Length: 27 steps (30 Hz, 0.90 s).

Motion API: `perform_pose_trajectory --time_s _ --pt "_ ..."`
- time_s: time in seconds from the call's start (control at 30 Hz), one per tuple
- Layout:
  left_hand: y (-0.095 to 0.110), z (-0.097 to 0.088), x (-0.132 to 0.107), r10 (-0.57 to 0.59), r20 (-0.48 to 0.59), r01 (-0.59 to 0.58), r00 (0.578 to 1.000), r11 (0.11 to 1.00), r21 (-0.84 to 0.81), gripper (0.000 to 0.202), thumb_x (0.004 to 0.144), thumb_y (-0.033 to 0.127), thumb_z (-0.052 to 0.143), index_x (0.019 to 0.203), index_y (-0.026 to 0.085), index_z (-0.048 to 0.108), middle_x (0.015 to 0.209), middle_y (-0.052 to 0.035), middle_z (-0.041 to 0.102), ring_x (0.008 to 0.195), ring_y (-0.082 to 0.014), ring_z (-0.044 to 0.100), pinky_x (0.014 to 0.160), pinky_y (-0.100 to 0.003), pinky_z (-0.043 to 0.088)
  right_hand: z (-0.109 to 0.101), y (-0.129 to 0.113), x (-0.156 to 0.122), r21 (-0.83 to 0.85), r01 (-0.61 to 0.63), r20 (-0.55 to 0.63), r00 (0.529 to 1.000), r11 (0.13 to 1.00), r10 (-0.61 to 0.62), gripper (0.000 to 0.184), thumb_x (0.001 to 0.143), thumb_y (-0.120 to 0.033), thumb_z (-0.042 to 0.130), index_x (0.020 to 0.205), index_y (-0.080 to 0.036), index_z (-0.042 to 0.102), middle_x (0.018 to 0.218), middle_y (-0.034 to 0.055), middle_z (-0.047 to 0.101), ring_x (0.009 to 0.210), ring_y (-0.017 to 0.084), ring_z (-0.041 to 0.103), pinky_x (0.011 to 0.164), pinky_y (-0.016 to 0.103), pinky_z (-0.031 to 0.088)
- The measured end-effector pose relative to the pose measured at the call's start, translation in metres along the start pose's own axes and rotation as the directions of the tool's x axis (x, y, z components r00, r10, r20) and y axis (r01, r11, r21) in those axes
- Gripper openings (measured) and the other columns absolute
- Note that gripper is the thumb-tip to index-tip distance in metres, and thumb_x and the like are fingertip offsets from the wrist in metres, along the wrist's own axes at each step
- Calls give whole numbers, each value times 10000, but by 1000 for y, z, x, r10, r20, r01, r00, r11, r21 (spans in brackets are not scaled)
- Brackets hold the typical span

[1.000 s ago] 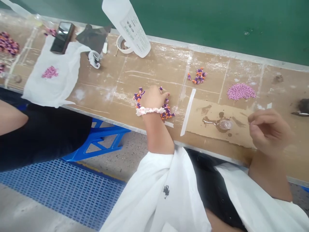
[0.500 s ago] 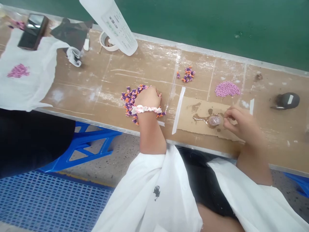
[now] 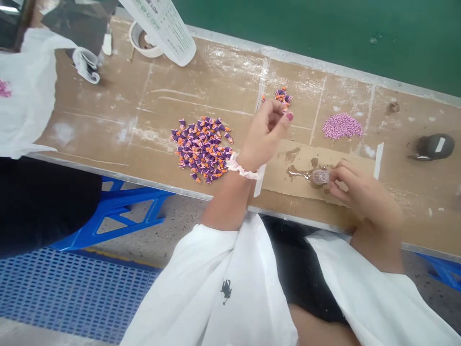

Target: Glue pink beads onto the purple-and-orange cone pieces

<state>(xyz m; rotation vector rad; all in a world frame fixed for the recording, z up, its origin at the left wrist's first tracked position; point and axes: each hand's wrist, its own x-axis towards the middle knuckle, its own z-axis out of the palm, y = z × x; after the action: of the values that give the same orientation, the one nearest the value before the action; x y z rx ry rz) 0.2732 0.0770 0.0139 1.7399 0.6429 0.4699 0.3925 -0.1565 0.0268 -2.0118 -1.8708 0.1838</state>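
Left hand [image 3: 262, 137] shifted rightward; brown tabletop [image 3: 223, 79], blue stool [image 3: 120, 200]

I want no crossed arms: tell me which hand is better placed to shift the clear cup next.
The right hand, I'd judge: it is close beside the clear cup, though contact is unclear; the left hand is farther off, by the small purple pile.

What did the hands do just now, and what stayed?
The left hand lifted off the big purple pile and moved right, toward the small purple pile; I can't tell if it's pinching anything. The right hand moved left, to the clear cup. The cup and pink pile stayed.
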Motion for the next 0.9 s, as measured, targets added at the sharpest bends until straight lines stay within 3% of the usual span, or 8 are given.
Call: perform_pose_trajectory --time_s 0.1,0.23,0.37,0.5,0.63,0.77,0.9 --pt "3 17 -6 -9 165 52 986 965 -258 211 963 416 523 916 211 498 713 33 471 582 -59 478 583 -222 412 0 1 -1 -6 1 16 1000 1000 -1 153 879 -126 554 823 -228 455 780 3 497 665 155 496 600 283 422" --pt "9 25 -12 -79 297 201 952 891 -407 201 967 377 527 918 186 487 675 63 441 508 -5 432 522 -156 335 -1 1 0 -7 0 40 999 1000 1 159 889 -121 549 828 -225 444 773 0 477 669 152 487 600 282 417" --pt "12 29 -17 -51 454 304 890 808 -505 287 904 413 634 885 181 465 633 74 517 472 -9 447 455 -145 301 -3 -2 0 23 -25 25 999 999 24 152 889 -104 555 853 -221 465 789 7 511 680 149 500 598 281 425" --pt "9 38 -24 -17 570 371 821 774 -512 330 869 430 675 880 175 466 663 46 616 510 -30 531 482 -159 372 -4 -5 2 82 -3 -190 982 997 19 176 846 -76 596 864 -226 507 810 12 558 699 152 560 575 288 430" --pt "7 45 -31 15 644 440 764 719 -538 394 830 489 698 877 175 464 658 53 614 527 -33 542 497 -167 376 -1 -7 4 164 4 -444 893 986 70 190 816 -95 615 851 -249 509 774 -3 537 650 157 555 545 311 432" --pt "10 47 -35 74 733 540 677 626 -562 448 781 535 728 872 165 493 641 58 593 535 -30 520 494 -170 344 6 -10 7 204 27 -503 861 979 81 190 806 -115 628 861 -258 515 768 -2 539 648 164 552 548 327 446" --pt "10 46 -37 70 745 593 664 558 -581 389 813 477 727 857 160 505 631 58 582 536 -26 503 503 -176 324 9 -13 9 193 68 -524 851 979 44 212 793 -85 624 877 -250 521 773 1 535 645 152 539 550 319 447"
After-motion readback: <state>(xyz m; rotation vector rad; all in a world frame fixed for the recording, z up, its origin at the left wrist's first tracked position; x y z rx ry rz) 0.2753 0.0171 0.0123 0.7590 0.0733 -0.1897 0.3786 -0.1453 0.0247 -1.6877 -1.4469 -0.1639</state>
